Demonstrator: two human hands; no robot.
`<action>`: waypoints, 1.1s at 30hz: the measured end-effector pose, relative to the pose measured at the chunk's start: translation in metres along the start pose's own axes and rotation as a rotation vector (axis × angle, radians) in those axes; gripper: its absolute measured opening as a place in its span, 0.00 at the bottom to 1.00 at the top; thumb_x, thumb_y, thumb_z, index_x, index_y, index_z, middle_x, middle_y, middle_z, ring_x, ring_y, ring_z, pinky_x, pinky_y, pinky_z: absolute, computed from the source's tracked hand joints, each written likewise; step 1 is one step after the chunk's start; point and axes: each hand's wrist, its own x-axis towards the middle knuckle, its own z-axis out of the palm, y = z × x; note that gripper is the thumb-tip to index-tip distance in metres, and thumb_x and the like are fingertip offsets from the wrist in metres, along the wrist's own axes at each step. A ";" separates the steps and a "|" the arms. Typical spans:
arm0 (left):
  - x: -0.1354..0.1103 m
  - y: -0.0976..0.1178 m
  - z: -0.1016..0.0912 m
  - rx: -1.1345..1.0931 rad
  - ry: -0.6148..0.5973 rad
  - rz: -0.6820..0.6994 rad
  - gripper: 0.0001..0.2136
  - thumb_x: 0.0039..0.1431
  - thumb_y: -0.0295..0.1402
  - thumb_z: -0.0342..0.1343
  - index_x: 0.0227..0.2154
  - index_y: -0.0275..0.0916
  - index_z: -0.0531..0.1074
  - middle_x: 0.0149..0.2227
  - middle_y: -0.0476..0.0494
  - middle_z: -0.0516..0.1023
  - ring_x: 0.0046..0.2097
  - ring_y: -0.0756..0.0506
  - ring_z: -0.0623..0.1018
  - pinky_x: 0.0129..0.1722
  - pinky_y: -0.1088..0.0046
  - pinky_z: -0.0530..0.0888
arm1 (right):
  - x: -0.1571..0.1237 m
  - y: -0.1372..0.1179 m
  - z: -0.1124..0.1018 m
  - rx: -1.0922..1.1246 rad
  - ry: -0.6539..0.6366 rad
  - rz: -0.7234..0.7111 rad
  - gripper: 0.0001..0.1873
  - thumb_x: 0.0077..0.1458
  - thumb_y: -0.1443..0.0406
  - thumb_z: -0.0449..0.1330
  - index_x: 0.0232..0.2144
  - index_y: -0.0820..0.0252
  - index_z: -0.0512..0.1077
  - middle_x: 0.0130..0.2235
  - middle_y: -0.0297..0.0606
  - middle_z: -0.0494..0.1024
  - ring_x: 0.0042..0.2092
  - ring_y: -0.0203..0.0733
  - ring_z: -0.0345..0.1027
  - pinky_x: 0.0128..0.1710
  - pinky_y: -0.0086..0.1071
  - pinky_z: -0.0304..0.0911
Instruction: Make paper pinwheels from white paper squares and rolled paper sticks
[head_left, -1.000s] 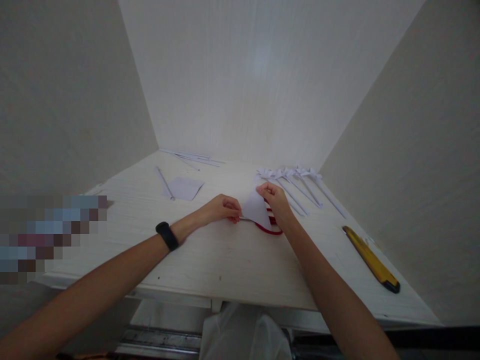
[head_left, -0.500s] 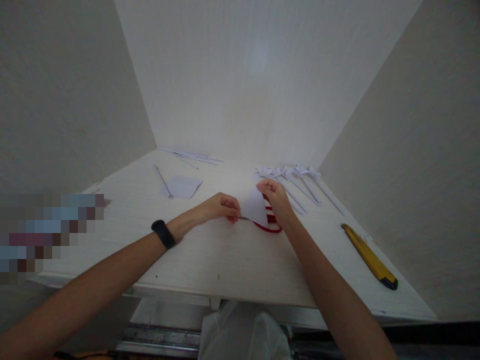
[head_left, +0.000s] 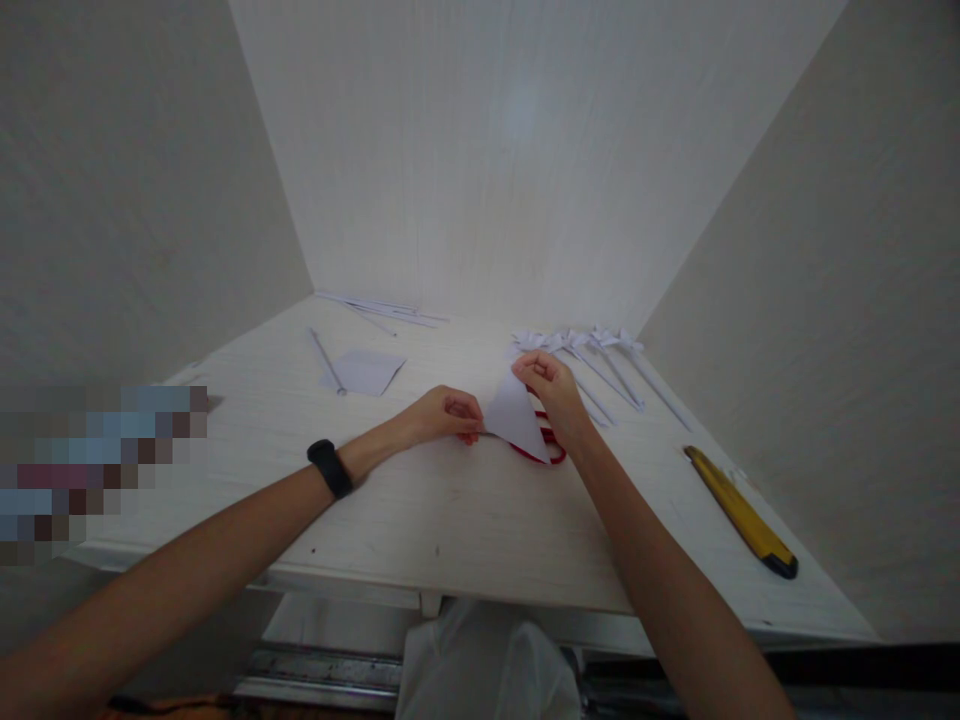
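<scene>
The paper [head_left: 514, 415] has swung its near corner farther over the scissors [head_left: 559, 453], lying across them between left hand [head_left: 463, 416], pinching at their blade end, and right hand [head_left: 546, 378], pinching its far corner.

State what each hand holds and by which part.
The right hand pinches the paper by its upper corner. The left hand is at the paper's left corner, by the tip of the scissors; which it grips cannot be told.
</scene>
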 end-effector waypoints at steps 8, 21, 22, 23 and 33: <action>0.002 -0.006 0.000 0.085 0.009 0.058 0.05 0.44 0.30 0.61 0.23 0.34 0.72 0.19 0.50 0.75 0.22 0.52 0.75 0.26 0.77 0.71 | -0.001 -0.001 -0.001 0.067 -0.028 0.033 0.10 0.43 0.59 0.62 0.27 0.58 0.67 0.23 0.27 0.64 0.26 0.31 0.56 0.26 0.26 0.53; -0.010 0.005 0.013 0.626 0.145 0.376 0.03 0.50 0.27 0.56 0.24 0.34 0.73 0.22 0.49 0.75 0.25 0.52 0.73 0.28 0.78 0.69 | -0.001 0.000 -0.003 0.072 -0.019 0.010 0.09 0.44 0.60 0.62 0.26 0.60 0.70 0.25 0.30 0.68 0.26 0.32 0.56 0.26 0.28 0.50; -0.010 0.005 0.013 0.618 0.143 0.371 0.03 0.50 0.27 0.56 0.24 0.34 0.73 0.22 0.49 0.75 0.25 0.52 0.73 0.28 0.78 0.69 | -0.001 -0.001 -0.003 0.074 -0.012 -0.008 0.08 0.45 0.60 0.62 0.26 0.59 0.70 0.25 0.30 0.68 0.26 0.32 0.56 0.25 0.28 0.49; -0.009 0.005 0.013 0.605 0.139 0.363 0.03 0.50 0.27 0.56 0.24 0.34 0.73 0.22 0.49 0.75 0.25 0.52 0.73 0.28 0.78 0.69 | -0.001 -0.001 -0.003 0.076 -0.006 -0.028 0.08 0.45 0.61 0.62 0.25 0.59 0.69 0.25 0.29 0.68 0.26 0.31 0.56 0.25 0.28 0.49; -0.007 0.003 0.010 0.492 0.175 0.320 0.03 0.49 0.27 0.57 0.24 0.34 0.73 0.22 0.49 0.75 0.25 0.52 0.74 0.28 0.78 0.69 | 0.000 -0.001 -0.003 0.036 -0.019 -0.004 0.11 0.46 0.57 0.62 0.28 0.59 0.71 0.28 0.31 0.70 0.29 0.33 0.60 0.29 0.28 0.55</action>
